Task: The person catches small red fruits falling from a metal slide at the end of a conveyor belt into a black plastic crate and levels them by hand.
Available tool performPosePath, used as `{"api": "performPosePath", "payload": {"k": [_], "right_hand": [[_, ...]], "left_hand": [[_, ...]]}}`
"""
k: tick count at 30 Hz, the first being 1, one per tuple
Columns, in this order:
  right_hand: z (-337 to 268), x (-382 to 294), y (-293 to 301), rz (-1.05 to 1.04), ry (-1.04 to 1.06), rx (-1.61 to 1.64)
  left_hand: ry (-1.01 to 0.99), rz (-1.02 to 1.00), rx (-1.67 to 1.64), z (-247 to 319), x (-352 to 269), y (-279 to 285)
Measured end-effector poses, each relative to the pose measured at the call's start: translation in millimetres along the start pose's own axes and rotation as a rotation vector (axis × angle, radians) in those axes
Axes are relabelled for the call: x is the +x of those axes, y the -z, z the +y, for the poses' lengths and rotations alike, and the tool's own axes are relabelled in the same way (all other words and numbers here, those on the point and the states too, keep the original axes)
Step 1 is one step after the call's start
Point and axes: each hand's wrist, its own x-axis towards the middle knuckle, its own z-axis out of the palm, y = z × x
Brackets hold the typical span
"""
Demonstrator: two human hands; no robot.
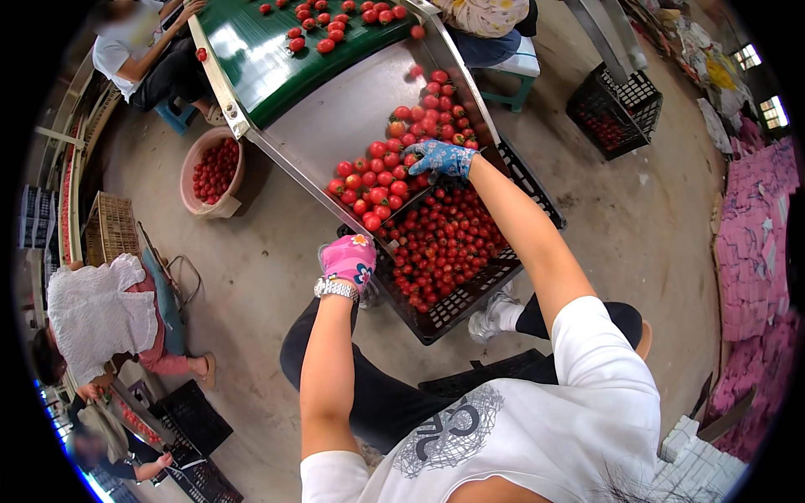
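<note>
My right hand (442, 159), in a blue flowered glove, lies over the cherry tomatoes (385, 179) in the metal chute (361, 88). Its thumb and fingers are apart among the fruit, touching some of it. Below the chute's lip stands a black plastic crate (434, 330), heaped with smaller cherry tomatoes (446, 245). My left hand (349, 259), in a pink flowered glove, is beside the chute's lower left corner and the crate's edge. Its fingers are curled and partly hidden, so I cannot tell whether they grip anything.
A green conveyor belt (283, 63) carries scattered tomatoes above the chute. At left a pink tub (188, 170) holds tomatoes. Another black crate (654, 113) stands at right. Several people sit or bend nearby. Pink stacked packaging (755, 251) lines the right side.
</note>
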Motion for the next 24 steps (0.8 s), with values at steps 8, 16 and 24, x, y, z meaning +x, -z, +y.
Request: {"api": "performPosePath", "payload": {"k": [8,16,24], "right_hand": [[-5,4,-35,0.379,0.235,-0.632],[-72,-6,-56,0.794,0.611,-0.067],[-225,39,-185,-0.257,0.548,0.172]], "left_hand": [[0.017,0.021,-0.012,1,2,-4],[-0.016,0.170,0.072,4,3,-10],[0.009,0.172,-0.183,-4,18,-38]]}}
